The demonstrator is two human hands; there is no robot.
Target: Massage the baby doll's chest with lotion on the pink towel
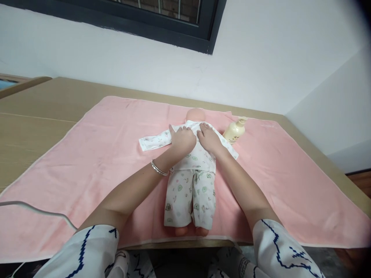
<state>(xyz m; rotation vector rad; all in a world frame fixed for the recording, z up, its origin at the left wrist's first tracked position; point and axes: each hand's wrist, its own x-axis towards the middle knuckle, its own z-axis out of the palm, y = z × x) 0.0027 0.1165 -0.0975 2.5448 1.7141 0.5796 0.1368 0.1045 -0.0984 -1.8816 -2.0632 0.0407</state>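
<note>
A smooth wooden table (pixel 37 100) is supporting a soft, faintly creased pink blanket (pixel 121 154). A round-headed doll (pixel 193 165) is lying on the blanket near its middle, feet pointing toward the near edge. It is wearing a thin white printed shirt (pixel 199 156), sleeves spreading sideways, and matching loose, straight-legged trousers (pixel 178 197). The left hand (pixel 184 142) is resting on the shirt's chest, fingers curling; whether it is pinching cloth, I cannot tell. The right hand (pixel 209 138) is lying open and flattish beside it, touching the shirt. A glossy, rounded cream bottle (pixel 234 131) is leaning near one sleeve. A shiny metal bracelet (pixel 158 168) is circling the left wrist.
</note>
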